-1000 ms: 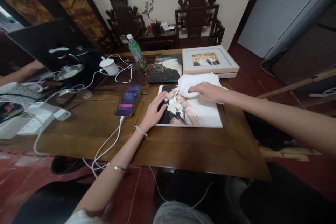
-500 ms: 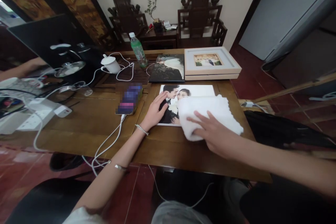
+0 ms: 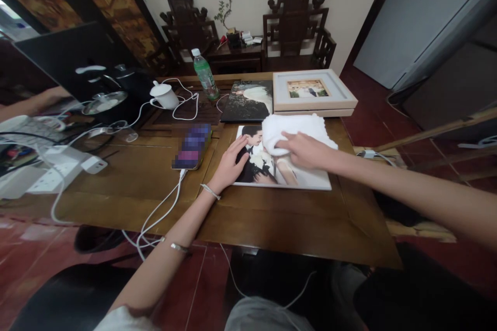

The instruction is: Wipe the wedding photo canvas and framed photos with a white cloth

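A large photo print (image 3: 306, 178) of a couple lies flat on the wooden table (image 3: 272, 222). My left hand (image 3: 230, 164) rests on the print's left edge with fingers stretched out flat. My right hand (image 3: 306, 149) presses a white cloth (image 3: 291, 126) onto the upper middle of the print, fingers curled over the cloth. The cloth covers the print's top right part.
A phone (image 3: 193, 146) on a white cable lies left of the print. Behind it are a dark photo album (image 3: 248, 101), a white framed picture (image 3: 310, 91), a green bottle (image 3: 204, 75) and a white cup (image 3: 163, 95). Power strips (image 3: 58, 170) and cables lie at left.
My right hand swept the cloth from the top of the print down to its near right corner, then back up to the top. The left hand stayed put.
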Demonstrator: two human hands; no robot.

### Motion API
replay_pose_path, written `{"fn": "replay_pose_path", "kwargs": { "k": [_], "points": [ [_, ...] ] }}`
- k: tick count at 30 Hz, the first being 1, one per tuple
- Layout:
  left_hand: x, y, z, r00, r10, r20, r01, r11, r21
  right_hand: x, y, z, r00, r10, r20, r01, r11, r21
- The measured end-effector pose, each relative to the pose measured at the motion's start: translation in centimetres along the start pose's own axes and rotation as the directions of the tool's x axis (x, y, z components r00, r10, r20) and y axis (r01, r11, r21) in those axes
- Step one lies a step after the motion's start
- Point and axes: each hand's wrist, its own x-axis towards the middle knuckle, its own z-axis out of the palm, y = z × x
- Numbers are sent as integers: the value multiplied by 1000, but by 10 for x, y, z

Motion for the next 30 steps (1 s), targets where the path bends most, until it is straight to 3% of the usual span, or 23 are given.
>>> {"fn": "replay_pose_path", "kwargs": {
  "k": [4, 7, 11, 16, 20, 24, 30],
  "points": [
    [0, 0, 0, 1000, 0, 3, 0, 1000, 1, 21, 19, -8, 1000, -12, -23, 13, 999, 31],
    [0, 0, 0, 1000, 0, 1, 0, 1000, -3, 18, 15, -7, 1000, -18, -23, 18, 1000, 21],
    [0, 0, 0, 1000, 1, -2, -1, 1000, -8, -8, -11, 3, 1000, -23, -3, 23, 1000, -2],
    [0, 0, 0, 1000, -3, 2, 3, 1000, 1, -51, -55, 21, 982, -185, 48, 185, 983, -7],
    [0, 0, 0, 1000, -3, -5, 3, 1000, -8, -64, -77, 27, 971, -215, 108, 217, 976, -3],
    [0, -1, 0, 1000, 7, -1, -7, 1000, -25, -45, -72, 22, 972, -215, 94, 220, 974, -51],
    [0, -1, 0, 1000, 2, 5, -2, 1000, -29, 13, -30, 7, 996, -85, -17, 84, 994, -63]
  ]
}}
